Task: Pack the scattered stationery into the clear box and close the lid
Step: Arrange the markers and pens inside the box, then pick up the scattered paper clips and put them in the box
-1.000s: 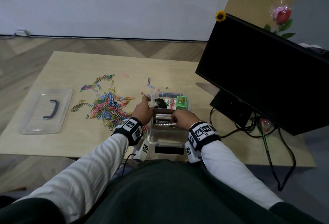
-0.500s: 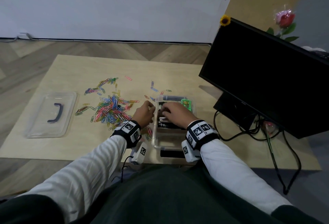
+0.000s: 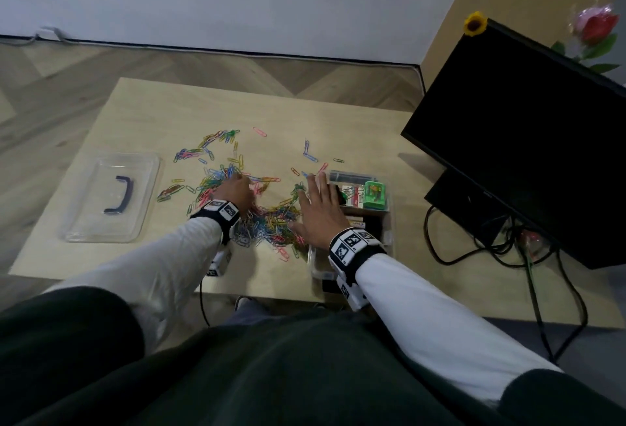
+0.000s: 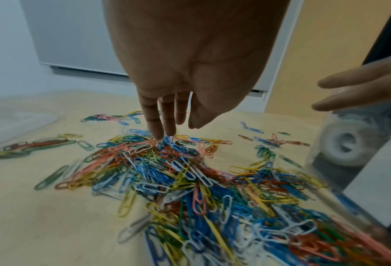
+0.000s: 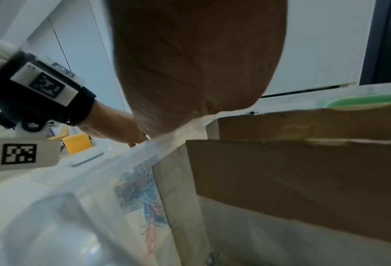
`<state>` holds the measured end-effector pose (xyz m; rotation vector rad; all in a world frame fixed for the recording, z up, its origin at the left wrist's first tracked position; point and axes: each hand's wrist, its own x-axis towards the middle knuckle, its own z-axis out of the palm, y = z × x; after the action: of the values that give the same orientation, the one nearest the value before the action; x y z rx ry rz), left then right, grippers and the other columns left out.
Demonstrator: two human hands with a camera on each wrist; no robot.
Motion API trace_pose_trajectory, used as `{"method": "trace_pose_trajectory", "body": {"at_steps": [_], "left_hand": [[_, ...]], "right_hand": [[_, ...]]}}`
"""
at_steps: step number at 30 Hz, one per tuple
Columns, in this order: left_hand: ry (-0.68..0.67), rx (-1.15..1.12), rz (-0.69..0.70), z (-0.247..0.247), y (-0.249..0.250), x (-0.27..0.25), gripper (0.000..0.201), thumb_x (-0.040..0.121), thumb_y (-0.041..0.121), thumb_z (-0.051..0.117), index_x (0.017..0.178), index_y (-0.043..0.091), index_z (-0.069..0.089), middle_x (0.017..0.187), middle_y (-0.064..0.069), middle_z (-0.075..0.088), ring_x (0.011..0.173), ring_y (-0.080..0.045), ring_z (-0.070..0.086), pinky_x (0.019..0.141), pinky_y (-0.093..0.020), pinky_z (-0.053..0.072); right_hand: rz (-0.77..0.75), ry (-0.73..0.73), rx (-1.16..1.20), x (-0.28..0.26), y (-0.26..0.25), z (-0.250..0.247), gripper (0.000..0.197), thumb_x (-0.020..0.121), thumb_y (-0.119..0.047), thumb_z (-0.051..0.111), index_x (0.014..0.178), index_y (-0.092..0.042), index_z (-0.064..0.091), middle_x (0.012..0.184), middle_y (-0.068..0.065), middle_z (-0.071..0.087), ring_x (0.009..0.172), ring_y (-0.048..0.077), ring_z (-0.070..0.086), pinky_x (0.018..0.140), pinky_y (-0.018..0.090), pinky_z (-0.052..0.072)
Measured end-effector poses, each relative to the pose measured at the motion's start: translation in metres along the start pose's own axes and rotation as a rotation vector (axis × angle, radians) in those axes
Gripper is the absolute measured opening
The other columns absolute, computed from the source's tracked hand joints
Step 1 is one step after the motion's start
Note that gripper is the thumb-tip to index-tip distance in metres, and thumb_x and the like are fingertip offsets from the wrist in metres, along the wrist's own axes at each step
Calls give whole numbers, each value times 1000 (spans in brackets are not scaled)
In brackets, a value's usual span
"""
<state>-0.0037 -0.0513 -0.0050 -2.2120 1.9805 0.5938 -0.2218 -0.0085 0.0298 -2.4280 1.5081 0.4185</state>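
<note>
— On the tabletop (image 3: pixel 142 110): status?
— Left hand (image 4: pixel 167 115), fingers straight, touches the paper clips (image 3: pixel 267 222) beside the clear box (image 3: pixel 384 219); right hand (image 3: pixel 320 209) spread. Risk: clips scatter if swept carelessly.

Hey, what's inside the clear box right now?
The clear box holds a green item, a red-and-white packet and cardboard pieces. The right hand covers its left side.

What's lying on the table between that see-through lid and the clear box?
In the head view, a pile of colored paper clips fills the stretch between the lid and the clear box, with the left hand reaching into it.
</note>
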Motion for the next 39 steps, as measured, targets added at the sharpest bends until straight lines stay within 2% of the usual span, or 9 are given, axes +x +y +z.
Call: {"method": "trace_pose_trajectory", "body": {"at_steps": [4,8,17,20,28,33,39], "left_hand": [[-52,85,35,-4,-4,9,26,94,5,50,118,-5,57,127,-22,50,112,-39,55,94,-45,46],[-76,129,46,2,-8,17,25,93,6,53,115,-3,61,121,-22,54,109,-39,58,93,-47,49],[20,42,8,20,-15,16,14,94,9,53,102,-1,59,111,-22,55,92,-39,61,81,-48,52],[5,3,-24,22,-17,19,16,94,7,52,105,-3,59,112,-24,54,96,-39,59,83,-46,50],[-31,-20,-108,25,-11,21,25,95,16,55,113,-2,54,117,-24,51,102,-42,56,81,-44,46],[-27,-33,-129,31,-13,23,23,96,15,51,113,0,50,112,-24,55,99,-40,57,71,-39,42],[-50,17,-142,29,-14,23,23,88,20,60,103,2,62,100,-21,63,88,-38,63,77,-44,56]], "right_hand": [[9,7,-11,1,-3,1,84,98,-60,39,158,-10,11,162,18,-21,146,40,-27,120,57,-7],[17,2,-11,1,-2,2,83,97,-59,41,159,-11,12,162,18,-22,146,39,-28,120,57,-6],[19,13,-16,4,-1,8,80,97,-55,46,157,-11,17,163,18,-18,146,39,-28,120,59,-8],[21,14,-9,5,-1,8,80,97,-55,46,157,-11,18,163,17,-18,146,38,-29,120,59,-7],[19,8,-4,4,0,7,78,97,-54,45,157,-11,19,163,17,-17,146,39,-28,119,61,-2],[12,-4,9,3,0,6,79,98,-53,46,157,-10,17,164,16,-17,146,38,-29,119,61,-4],[7,-3,12,4,1,6,77,98,-53,46,156,-10,20,164,16,-16,145,38,-30,119,62,-6]]}}
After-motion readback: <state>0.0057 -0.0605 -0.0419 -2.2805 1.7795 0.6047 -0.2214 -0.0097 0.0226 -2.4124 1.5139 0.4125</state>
